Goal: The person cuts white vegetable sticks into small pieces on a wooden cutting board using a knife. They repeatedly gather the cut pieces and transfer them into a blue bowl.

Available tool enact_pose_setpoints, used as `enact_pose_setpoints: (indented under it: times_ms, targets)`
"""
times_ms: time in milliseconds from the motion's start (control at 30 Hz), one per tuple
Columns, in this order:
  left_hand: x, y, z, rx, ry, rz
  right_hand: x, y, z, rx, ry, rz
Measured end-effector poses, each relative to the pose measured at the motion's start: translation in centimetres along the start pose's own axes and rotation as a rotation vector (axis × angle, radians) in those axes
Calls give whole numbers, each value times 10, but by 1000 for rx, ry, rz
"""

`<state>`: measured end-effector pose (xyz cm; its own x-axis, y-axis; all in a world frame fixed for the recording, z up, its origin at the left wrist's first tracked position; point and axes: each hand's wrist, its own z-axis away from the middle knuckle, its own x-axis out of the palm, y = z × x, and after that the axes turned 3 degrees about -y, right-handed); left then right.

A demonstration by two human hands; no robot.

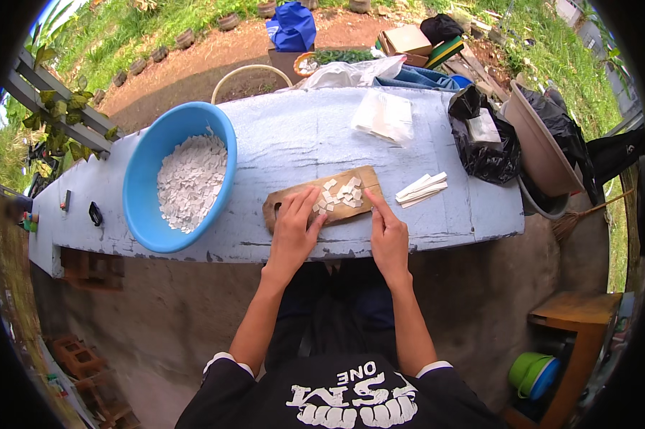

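Observation:
A wooden cutting board point(349, 215) with a handle hole lies near the table's front edge. Small white square pieces point(350, 194) are scattered on it. My left hand point(295, 228) rests over the board's left part, fingers slightly spread beside the pieces. At the board's right end is my right hand point(387, 233), curled with the index finger extended; whether it grips something small is hidden. Right of the board lies a loose stack of white strips point(422, 189). To the left stands a blue plastic basin point(134, 187) holding a heap of similar white pieces point(191, 182).
A clear plastic bag with white sheets point(384, 115) lies on the pale blue table point(279, 126) at the back. A black plastic bag point(494, 161) and a beige basin point(542, 145) stand right. A small black object point(95, 213) lies left.

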<state>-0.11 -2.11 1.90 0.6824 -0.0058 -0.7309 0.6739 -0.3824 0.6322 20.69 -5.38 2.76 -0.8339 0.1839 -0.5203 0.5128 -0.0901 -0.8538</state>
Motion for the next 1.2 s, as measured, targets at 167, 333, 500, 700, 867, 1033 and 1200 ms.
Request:
enact_pose_setpoints:
  times_ms: [167,333,500,700,867,1033,1200]
  targets:
    - [-25,7,-32,34,-290,2,-3,3,-3,-12,-15,-83]
    - [-33,14,-60,55,-461,-36,-6,0,-3,16,-35,-121]
    - [-20,10,-68,57,-515,99,-4,0,-2,5,-32,-90]
    - [-10,9,-49,31,-300,200,0,1,1,-47,0,-2]
    - [-2,16,-22,25,-66,12,2,8,-1,-50,30,-62]
    - [14,17,-32,68,-68,89,-1,2,-2,-21,32,-111]
    - [20,11,-35,71,-98,241,-6,-3,0,-2,24,-107]
